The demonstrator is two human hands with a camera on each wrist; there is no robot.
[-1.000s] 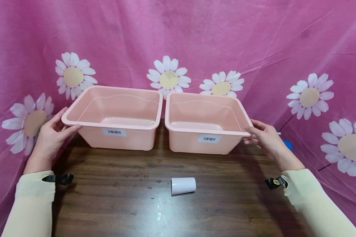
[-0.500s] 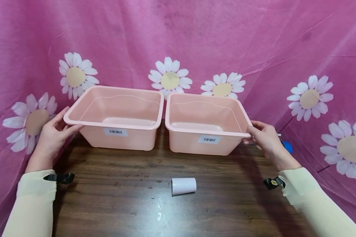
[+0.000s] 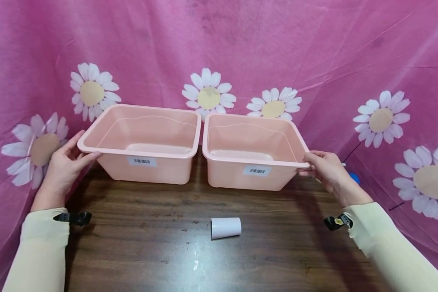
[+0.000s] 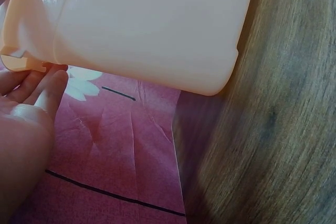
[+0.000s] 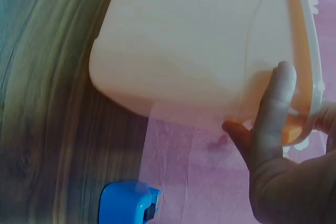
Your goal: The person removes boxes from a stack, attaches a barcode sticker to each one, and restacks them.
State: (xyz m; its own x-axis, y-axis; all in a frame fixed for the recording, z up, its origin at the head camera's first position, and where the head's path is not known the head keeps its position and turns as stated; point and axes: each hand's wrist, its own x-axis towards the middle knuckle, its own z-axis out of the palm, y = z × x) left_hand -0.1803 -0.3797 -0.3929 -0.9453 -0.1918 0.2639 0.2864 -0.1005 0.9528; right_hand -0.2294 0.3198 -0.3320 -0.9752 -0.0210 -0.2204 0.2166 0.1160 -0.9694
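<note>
Two pink plastic bins stand side by side at the back of the wooden table, each with a barcode label on its front. My left hand [image 3: 63,168] grips the front left corner of the left bin [image 3: 149,170], thumb at the front rim and fingers under the edge. At the right bin [image 3: 241,176], my right hand [image 3: 326,170] pinches the outer front corner of the rim. The left wrist view shows fingertips [image 4: 52,85] beneath the rim lip. Both bins look empty inside. In front of them a white cylinder [image 3: 226,228], like a small cup, lies on its side.
A pink cloth [image 3: 219,48] with daisy prints hangs behind and at both sides of the table [image 3: 149,243]. A blue object [image 5: 126,203] with a black part sits by the right edge, beyond my right hand. A narrow gap separates the bins.
Both hands keep hold of the bin rims. The bins and the white cylinder stay in place; only the view shifts very slightly.
</note>
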